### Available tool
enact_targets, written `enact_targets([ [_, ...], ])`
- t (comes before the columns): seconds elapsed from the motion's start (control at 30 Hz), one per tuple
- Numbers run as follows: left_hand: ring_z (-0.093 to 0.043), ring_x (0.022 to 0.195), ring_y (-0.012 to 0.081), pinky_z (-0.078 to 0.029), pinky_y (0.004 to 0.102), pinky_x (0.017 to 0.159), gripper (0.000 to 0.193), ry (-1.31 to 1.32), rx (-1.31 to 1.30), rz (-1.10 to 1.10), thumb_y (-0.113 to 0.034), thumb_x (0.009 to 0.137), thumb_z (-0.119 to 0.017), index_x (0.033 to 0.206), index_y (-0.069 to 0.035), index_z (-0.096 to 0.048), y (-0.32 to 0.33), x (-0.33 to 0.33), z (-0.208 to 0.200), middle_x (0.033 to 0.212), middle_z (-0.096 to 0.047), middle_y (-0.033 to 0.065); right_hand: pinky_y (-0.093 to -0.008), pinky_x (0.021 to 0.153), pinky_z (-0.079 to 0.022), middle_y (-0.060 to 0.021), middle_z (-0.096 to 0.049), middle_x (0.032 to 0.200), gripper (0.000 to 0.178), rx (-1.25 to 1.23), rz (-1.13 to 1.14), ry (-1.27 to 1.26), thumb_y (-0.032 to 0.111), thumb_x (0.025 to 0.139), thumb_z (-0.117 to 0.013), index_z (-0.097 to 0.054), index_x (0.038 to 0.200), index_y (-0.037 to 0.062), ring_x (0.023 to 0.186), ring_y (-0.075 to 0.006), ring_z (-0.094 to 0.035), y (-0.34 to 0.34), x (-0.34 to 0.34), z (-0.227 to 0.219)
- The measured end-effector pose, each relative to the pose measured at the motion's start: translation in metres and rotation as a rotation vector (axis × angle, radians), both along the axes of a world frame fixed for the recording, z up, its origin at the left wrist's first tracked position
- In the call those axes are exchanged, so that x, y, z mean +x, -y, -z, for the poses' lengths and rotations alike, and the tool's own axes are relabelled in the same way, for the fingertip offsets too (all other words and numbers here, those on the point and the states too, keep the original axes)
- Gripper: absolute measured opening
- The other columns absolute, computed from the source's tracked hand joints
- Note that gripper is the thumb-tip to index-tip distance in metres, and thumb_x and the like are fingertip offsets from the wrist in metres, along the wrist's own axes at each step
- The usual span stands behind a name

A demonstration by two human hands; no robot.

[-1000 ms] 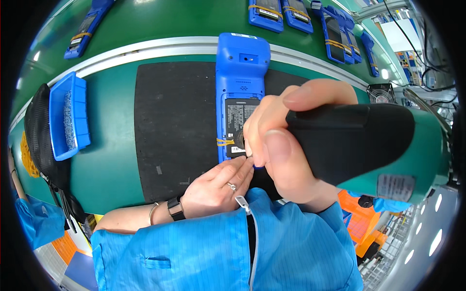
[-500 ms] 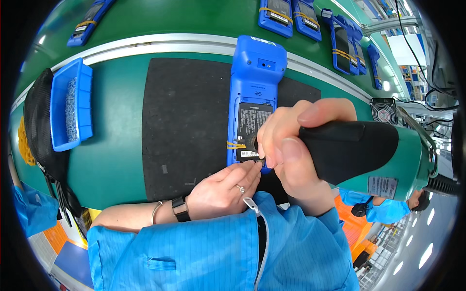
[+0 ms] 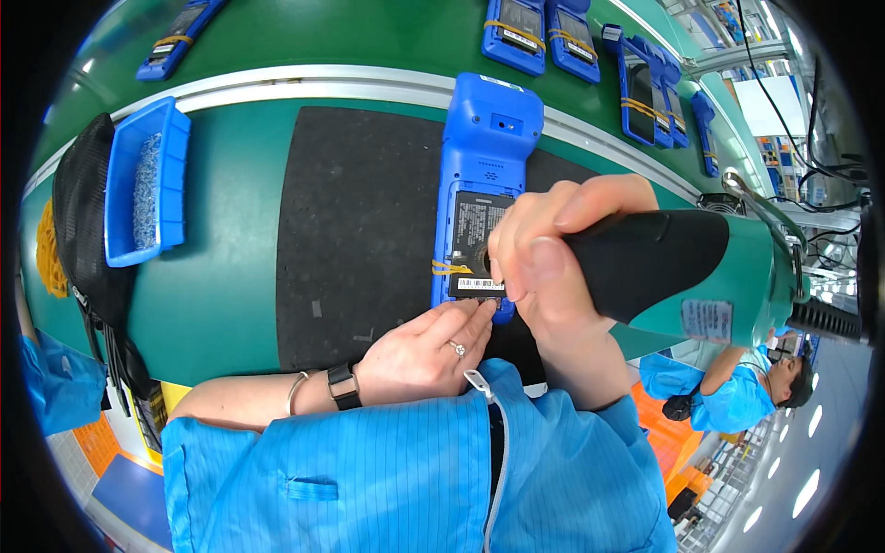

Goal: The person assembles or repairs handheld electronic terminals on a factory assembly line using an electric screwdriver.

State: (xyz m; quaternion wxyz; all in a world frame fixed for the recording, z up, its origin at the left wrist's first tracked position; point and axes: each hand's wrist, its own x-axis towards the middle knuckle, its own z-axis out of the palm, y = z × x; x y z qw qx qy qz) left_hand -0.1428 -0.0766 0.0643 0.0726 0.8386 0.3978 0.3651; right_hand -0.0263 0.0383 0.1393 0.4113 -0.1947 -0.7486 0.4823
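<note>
A blue handheld terminal (image 3: 487, 157) lies back side up on a black mat (image 3: 359, 221). A dark battery pack (image 3: 470, 226) with a white label sits in its open bay, and yellow rubber bands (image 3: 451, 268) cross its lower part. At the terminal's near end, my left hand (image 3: 429, 350) presses its fingertips together; whether a small part is between them I cannot make out. My right hand (image 3: 558, 249) is wrapped around a green and black electric screwdriver (image 3: 654, 267), held nearly level over the terminal's right side. My right fingers hide the screwdriver's tip.
On the left stands a blue bin (image 3: 147, 184) of small metallic pieces, beside a black mesh bag (image 3: 81, 212) and a yellow bundle (image 3: 51, 249). More banded terminals (image 3: 516, 35) lie beyond the metal rail (image 3: 369, 81). At right, a co-worker (image 3: 737, 387) in blue sits near orange bins.
The view has shifted slightly. The screwdriver's rear end has swung a little, while both hands remain at the terminal's near end with about the same hold.
</note>
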Motion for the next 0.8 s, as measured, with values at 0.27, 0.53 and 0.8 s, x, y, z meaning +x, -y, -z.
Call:
enact_targets([
  [0.27,-0.058,0.108,0.0259,-0.049,0.0355,0.093,0.029,-0.144,0.112,0.063,-0.012,0.083,-0.051,0.103,0.006,-0.061,0.010,0.007,0.010,0.112,-0.061,0.0174,-0.0292,0.053,-0.044,-0.0087,-0.053,0.067,0.033,-0.348,-0.101,-0.414,-0.005,0.079,-0.060,-0.041,0.105,0.0049,0.058,-0.0149,-0.052,0.014,0.009,-0.016],
  [0.53,-0.056,0.110,0.0239,-0.047,0.0336,0.096,0.029,-0.187,0.132,0.104,-0.011,0.081,-0.052,0.104,0.005,-0.062,0.009,0.000,0.010,0.112,-0.061,0.0146,-0.0281,0.053,-0.042,-0.0136,-0.059,0.072,0.034,-0.390,-0.310,-0.255,-0.014,0.068,-0.066,-0.052,0.095,0.0001,0.061,-0.0176,-0.057,0.019,0.011,-0.016],
  [0.8,-0.057,0.105,0.0212,-0.046,0.0308,0.096,0.026,-0.192,0.156,0.088,-0.011,0.080,-0.053,0.099,0.003,-0.064,0.006,-0.008,0.007,0.107,-0.062,0.0121,-0.0314,0.047,-0.049,-0.0052,-0.053,0.066,0.040,-0.208,-0.509,-0.024,-0.006,0.076,-0.059,-0.036,0.105,0.0096,0.049,-0.0166,-0.053,0.005,0.007,-0.019],
])
